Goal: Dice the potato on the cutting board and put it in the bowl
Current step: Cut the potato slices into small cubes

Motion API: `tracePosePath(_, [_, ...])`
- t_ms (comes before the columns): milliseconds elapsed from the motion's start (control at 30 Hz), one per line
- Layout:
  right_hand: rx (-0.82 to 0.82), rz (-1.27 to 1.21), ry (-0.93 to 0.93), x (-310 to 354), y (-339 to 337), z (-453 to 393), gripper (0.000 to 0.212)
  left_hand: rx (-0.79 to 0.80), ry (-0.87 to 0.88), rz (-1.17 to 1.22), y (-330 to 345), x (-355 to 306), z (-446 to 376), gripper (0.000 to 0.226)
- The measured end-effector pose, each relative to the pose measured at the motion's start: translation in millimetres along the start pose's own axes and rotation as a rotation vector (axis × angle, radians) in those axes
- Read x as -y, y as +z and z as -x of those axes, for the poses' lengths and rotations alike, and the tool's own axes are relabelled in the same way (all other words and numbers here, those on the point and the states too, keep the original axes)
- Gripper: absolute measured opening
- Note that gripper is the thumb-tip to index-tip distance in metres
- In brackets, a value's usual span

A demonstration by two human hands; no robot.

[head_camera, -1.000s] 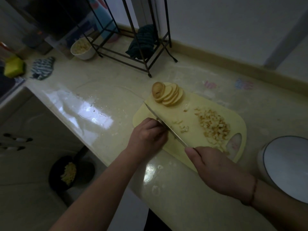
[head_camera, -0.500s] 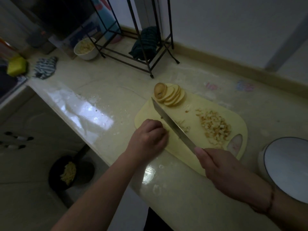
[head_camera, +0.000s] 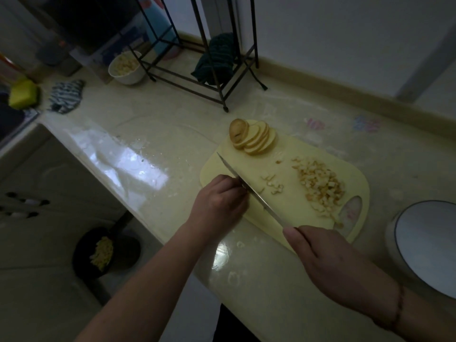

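Note:
A pale yellow cutting board [head_camera: 296, 213] lies on the counter. At its far end leans a fan of potato slices [head_camera: 254, 139]. A heap of diced potato [head_camera: 320, 183] sits on the right side, and a few loose bits [head_camera: 274, 185] lie beside the knife blade [head_camera: 256, 196]. My left hand [head_camera: 219, 203] rests on the board with its fingers curled, knuckles against the blade; the potato piece under it is hidden. My right hand [head_camera: 328, 262] grips the knife handle at the board's near edge. A white bowl with a dark rim [head_camera: 397, 233] stands at the right and looks empty.
A black wire rack [head_camera: 214, 77] with a dark cloth [head_camera: 217, 60] stands at the back. A white bowl of diced potato [head_camera: 125, 67], a striped cloth [head_camera: 65, 95] and a yellow sponge [head_camera: 23, 96] lie far left. Below the counter edge sits a black pan [head_camera: 103, 253].
The knife tip rose and shifted a little to the right half a second ago, then came back down beside my left knuckles. My left hand has stayed in place.

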State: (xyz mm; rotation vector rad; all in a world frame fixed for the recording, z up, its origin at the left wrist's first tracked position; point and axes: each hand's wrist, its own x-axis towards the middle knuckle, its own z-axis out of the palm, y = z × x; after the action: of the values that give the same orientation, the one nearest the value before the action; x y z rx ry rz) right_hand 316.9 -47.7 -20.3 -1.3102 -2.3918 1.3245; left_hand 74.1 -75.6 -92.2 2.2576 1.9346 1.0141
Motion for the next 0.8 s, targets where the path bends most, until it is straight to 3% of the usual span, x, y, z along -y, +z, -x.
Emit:
tracePosePath(367, [0.04, 0.021, 0.035, 9.0, 4.8, -17.6, 0.051, 0.002, 0.017, 0.003, 2.5, 1.9, -1.1, 0.009])
tracePosePath(533, [-0.008, 0.004, 0.061, 0.2, -3.4, -14.0, 0.06, 0.033, 0.069, -0.026, -1.8, 3.8, -3.4, 0.005])
tracePosePath(800, [0.017, -0.061, 0.058, 5.6, -3.3, -5.2, 0.061, -0.033, 0.007, -0.005, -3.6, 0.1, 4.0, 0.009])
